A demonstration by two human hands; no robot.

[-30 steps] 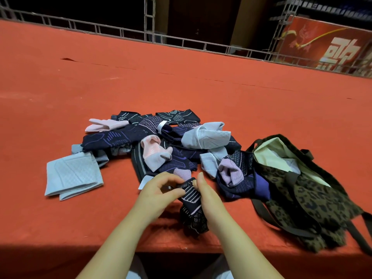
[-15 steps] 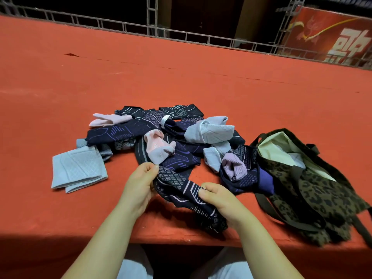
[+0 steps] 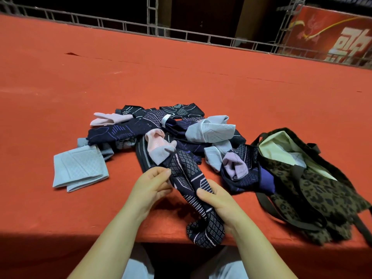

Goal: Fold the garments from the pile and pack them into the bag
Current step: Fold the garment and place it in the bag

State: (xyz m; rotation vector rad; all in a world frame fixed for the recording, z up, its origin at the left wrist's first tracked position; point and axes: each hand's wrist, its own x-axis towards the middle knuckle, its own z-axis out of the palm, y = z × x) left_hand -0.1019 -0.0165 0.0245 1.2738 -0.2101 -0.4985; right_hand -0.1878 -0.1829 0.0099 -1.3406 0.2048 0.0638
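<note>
The left hand (image 3: 152, 185) pinches one edge of a dark patterned garment (image 3: 193, 190), and the right hand (image 3: 218, 202) grips it lower down, near the red table's (image 3: 181, 73) front edge. Behind lies the clothes pile (image 3: 161, 133). A folded light blue cloth (image 3: 79, 168) sits left, and the open leopard-print bag (image 3: 314, 190) right.

Red table (image 3: 201, 77): garment pile (image 3: 161, 135) at centre, folded grey cloth (image 3: 78, 168) left of it, leopard-print bag (image 3: 314, 188) right, touching pile.
</note>
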